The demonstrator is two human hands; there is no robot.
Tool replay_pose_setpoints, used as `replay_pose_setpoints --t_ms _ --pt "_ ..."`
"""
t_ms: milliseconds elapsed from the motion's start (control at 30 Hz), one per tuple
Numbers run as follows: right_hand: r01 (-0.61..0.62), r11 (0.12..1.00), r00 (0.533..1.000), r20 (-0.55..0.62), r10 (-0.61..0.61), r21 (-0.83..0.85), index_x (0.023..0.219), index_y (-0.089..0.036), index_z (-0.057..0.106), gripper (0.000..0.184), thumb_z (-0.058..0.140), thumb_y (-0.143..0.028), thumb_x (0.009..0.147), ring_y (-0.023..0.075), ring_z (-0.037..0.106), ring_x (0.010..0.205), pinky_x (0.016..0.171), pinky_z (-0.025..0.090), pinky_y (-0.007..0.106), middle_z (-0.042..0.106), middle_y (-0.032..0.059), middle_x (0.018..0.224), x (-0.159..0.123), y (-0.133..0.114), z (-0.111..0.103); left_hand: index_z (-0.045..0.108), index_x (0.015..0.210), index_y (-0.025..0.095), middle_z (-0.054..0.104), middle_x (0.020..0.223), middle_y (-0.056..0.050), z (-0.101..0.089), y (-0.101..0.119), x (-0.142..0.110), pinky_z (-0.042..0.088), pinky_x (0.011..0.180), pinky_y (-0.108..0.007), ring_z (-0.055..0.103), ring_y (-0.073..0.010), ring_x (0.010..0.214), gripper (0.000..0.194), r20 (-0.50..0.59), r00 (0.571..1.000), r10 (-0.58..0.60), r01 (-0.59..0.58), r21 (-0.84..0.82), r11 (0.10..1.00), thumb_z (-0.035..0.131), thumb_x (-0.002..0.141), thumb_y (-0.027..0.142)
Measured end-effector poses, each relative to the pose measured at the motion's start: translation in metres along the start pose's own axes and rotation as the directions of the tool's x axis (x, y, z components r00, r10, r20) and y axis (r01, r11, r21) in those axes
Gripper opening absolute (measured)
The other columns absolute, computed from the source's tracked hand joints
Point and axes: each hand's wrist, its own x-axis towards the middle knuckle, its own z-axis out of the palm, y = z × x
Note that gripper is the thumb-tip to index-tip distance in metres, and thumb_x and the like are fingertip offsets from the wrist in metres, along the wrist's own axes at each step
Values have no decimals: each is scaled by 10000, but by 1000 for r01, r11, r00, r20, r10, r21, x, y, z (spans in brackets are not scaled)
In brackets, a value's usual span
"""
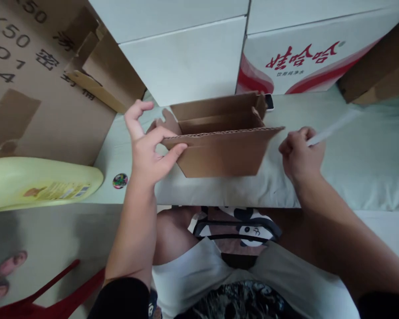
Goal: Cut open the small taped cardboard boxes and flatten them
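Note:
A small brown cardboard box (219, 150), partly folded with its top open, stands on a pale green cloth-covered table (352, 177). My left hand (146, 146) pinches the box's near left flap between thumb and fingers, the index finger raised. My right hand (301, 155) is closed in a fist just right of the box, gripping a thin white strip (332, 128) that runs up and to the right, blurred by motion.
Large white cartons (186, 57) and one with red printing (302, 62) stand behind the box. Brown cartons (36, 79) lean at the left. A yellow bottle (36, 181) lies at the left edge beside a small round badge (120, 180). A red chair (53, 297) is below.

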Motion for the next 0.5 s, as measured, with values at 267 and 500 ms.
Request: replay_pose_setpoints --t_ms 267,500 --pt "208 973 971 98 -217 98 790 -262 545 344 659 -568 900 165 639 716 757 548 349 643 -1 766 29 -27 -8 768 882 318 529 1482 -53 42 17 18 540 1180 -602 549 -367 1404 158 4 981 196 -187 -286 940 858 849 444" --pt "180 978 931 302 -203 100 763 -250 786 359 690 -534 960 246 754 994 998 593 423 780 43 835 11 -26 -2 737 1006 292 742 1148 -50 40 30 1 683 816 -451 766 -234 878 182 207 973 103 -3 -433 901 829 853 322"
